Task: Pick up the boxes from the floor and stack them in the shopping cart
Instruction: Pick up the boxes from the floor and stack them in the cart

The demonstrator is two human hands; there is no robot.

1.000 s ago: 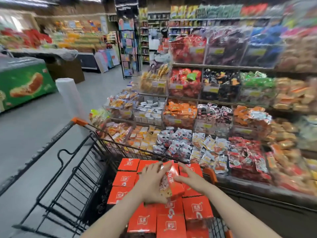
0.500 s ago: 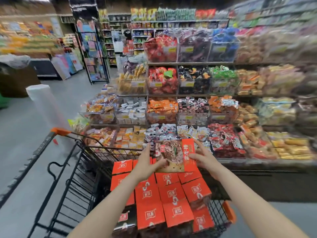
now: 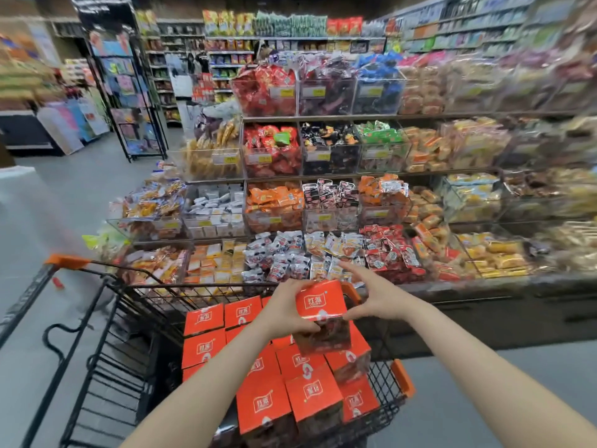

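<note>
Your left hand (image 3: 286, 310) is curled around the left side of the orange box (image 3: 321, 313), thumb under its near edge, holding it above the far right part of the shopping cart (image 3: 402, 381). Your right hand (image 3: 376, 297) is just to the box's right, fingers spread and mostly straight, thumb touching its right edge. Below both hands, the stacked boxes (image 3: 261, 405) fill the cart.
</note>
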